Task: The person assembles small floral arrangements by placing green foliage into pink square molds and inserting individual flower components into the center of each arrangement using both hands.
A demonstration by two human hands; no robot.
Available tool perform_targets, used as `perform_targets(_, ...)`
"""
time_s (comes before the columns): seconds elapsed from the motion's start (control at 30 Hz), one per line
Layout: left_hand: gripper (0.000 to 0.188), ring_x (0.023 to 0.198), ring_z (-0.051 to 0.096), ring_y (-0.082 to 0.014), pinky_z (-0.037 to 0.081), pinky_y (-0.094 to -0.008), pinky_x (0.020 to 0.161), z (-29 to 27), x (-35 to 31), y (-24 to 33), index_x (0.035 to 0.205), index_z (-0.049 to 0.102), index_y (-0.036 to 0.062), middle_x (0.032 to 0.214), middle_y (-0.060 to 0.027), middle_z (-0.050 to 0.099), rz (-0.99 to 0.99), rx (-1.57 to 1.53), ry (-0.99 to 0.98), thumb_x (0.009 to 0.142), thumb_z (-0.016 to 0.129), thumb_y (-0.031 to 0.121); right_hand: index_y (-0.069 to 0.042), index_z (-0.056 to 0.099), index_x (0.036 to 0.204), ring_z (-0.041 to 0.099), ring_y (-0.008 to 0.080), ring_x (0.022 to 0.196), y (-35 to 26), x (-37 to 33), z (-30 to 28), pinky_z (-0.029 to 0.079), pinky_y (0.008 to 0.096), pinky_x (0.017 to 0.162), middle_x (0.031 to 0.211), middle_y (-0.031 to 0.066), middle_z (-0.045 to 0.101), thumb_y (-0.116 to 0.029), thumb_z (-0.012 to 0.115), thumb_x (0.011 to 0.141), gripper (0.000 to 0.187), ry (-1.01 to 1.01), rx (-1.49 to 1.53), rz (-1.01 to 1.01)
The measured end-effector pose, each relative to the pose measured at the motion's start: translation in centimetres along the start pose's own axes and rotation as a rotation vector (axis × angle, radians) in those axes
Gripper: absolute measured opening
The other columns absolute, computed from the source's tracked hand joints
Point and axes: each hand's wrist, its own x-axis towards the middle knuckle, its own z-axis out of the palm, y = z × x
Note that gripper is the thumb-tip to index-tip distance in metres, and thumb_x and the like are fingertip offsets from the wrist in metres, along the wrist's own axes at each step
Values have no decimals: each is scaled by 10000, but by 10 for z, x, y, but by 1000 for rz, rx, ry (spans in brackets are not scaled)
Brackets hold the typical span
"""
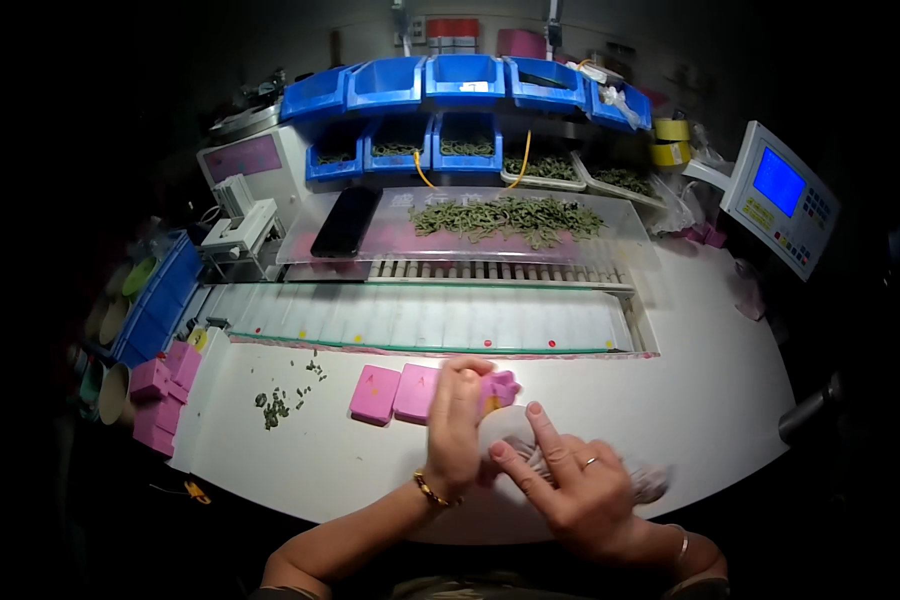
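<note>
My left hand (455, 425) is upright near the front of the white table, with its fingers bent together. Beside its fingertips shows a crumpled pink thing (503, 388) with a yellowish patch; the hand partly hides it. My right hand (585, 490) wears a ring, and its thumb and index finger press on a pale, rounded, whitish piece (500, 428) between the hands. From behind the right hand sticks out a blurred greyish bundle (652, 484), whose kind I cannot make out. Two flat pink blocks (374, 394) lie left of my left hand.
Small dark green pieces (273, 408) are scattered at the left. Beyond lie a row of white slots (420, 312), a clear shelf with dried green stems (510, 220) and a black phone (347, 222). Blue bins (385, 82) stand behind; a display panel (782, 195) stands right, pink boxes (165, 395) left.
</note>
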Motion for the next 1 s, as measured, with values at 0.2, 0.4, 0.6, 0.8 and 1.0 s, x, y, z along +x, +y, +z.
perform_targets(0.2,250,841,579,-122,504,-282,752,-20,-4,-4,1082,507,59,975,-49,575,-192,-106,38,1005,554,292,-188,601,1343,595,142,682,24,-14,2,450,274,660,1309,212,600,-100,594,807,543,-180,130,64)
perform_targets(0.4,588,722,646,-191,502,-314,479,-42,17,17,1040,577,81,816,-70,626,-315,-355,207,983,371,628,-118,536,1378,667,254,753,63,-44,24,468,341,714,1306,268,567,-70,674,760,635,-380,-56,268)
perform_targets(0.6,406,762,662,-221,569,-355,573,-23,6,12,1102,482,49,878,-114,620,-384,-334,30,1031,437,446,-86,505,1392,619,327,1019,67,-41,26,483,393,824,1311,251,556,-91,716,788,640,-299,93,374)
perform_targets(0.8,261,870,649,-207,546,-348,793,-4,-7,6,1109,498,73,1024,-93,613,-300,-218,-31,1041,475,324,-37,523,1362,598,296,1098,54,-5,32,480,349,825,1301,165,591,-231,725,873,564,6,685,349)
perform_targets(1.0,306,1016,604,-133,497,-296,877,-6,-17,-3,1210,545,50,1105,-56,616,-117,-53,-110,1018,545,288,-27,654,1141,641,136,885,33,5,49,452,246,657,1031,75,696,-179,754,858,336,99,1282,723)
